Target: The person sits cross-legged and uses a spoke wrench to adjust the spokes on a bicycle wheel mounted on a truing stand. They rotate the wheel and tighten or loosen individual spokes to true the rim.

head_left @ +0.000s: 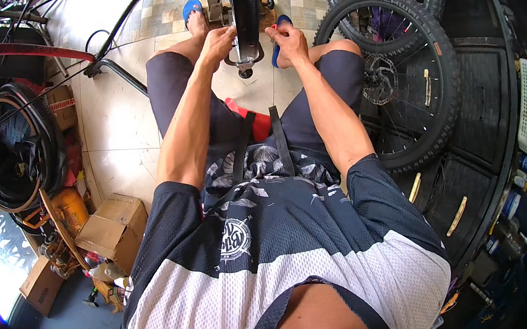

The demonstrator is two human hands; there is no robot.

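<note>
A black bicycle wheel rim (246,13), viewed edge-on, stands upright between my knees in a metal wheel stand (213,6). To its left, my left hand (219,46) is closed, thumb and fingertips pinched together right beside the rim; what they grip is hidden. On the other side my right hand (290,45) is closed too, its fingertips pinched near a tiny red spot too small to name. That hand is slightly apart from the rim. Below the rim, the stand's curved metal bracket (247,62) and a dark knob show.
Two wheels with knobby tires (413,149) and brake discs lean at the right on black drawers (477,116). More tires (14,146) are stacked at the left, above an opened cardboard box (113,228). A dark bent tube (124,76) slants by my left knee.
</note>
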